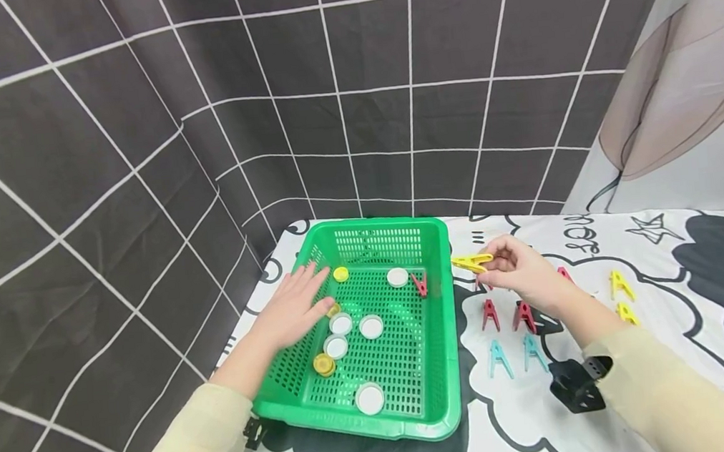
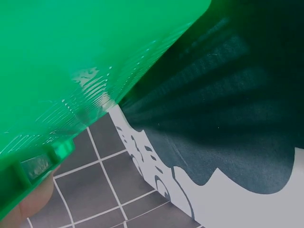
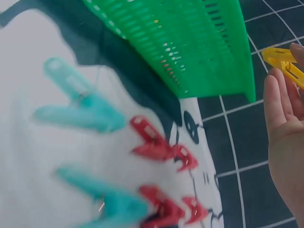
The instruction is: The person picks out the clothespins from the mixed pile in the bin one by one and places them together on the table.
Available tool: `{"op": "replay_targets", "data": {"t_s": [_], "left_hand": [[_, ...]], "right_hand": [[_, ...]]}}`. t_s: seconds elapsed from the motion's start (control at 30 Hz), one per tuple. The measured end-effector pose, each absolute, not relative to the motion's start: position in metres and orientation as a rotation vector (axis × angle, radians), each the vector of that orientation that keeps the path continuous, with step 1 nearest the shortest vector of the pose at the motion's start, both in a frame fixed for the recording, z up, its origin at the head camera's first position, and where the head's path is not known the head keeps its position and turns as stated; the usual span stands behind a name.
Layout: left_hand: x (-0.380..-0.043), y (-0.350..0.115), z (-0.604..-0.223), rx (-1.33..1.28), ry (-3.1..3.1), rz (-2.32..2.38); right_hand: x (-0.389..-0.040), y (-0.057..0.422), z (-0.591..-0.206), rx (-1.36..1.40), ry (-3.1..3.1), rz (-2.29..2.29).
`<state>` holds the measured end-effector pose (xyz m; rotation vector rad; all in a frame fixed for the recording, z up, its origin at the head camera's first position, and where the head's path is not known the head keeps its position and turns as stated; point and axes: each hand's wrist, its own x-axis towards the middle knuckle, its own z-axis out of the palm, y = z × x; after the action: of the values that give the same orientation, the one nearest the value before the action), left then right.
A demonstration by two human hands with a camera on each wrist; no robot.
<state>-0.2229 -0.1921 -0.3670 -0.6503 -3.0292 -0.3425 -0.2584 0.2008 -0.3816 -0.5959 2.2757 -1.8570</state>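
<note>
A yellow clothespin is pinched between the thumb and fingers of my right hand. Its tip points left, close to the right rim of the green plastic basket; whether it touches the rim I cannot tell. The right wrist view also has this yellow clothespin at its right edge. My left hand lies with spread fingers over the basket's left rim. Inside the basket are a red clothespin, several white bottle caps and several yellow caps.
Right of the basket, red clothespins and light blue clothespins lie on the patterned cloth. Farther right are two yellow clothespins. A dark gridded curtain hangs behind and to the left.
</note>
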Motion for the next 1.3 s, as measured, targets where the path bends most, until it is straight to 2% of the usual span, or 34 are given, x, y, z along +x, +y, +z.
{"op": "replay_targets", "data": {"t_s": [0.4,0.73,1.0,1.3], "left_hand": [[-0.223,-0.192,-0.366,-0.647,-3.036,-0.329],[-0.224,-0.192,-0.368,-0.651,-3.033,-0.327],[-0.224,-0.190,-0.366,-0.653,-3.032,-0.325],[-0.223,-0.190,-0.365,-0.653,-3.027,-0.344]], "right_hand": [[-0.225,0.248,-0.408,-0.456,2.431,-1.796],[-0.196,0.269,-0.431,-0.410,2.635,-1.693],[-0.178,0.284,-0.452,-0.215,2.800,-1.538],[-0.162,0.294,-0.463,-0.190,2.985,-1.359]]}}
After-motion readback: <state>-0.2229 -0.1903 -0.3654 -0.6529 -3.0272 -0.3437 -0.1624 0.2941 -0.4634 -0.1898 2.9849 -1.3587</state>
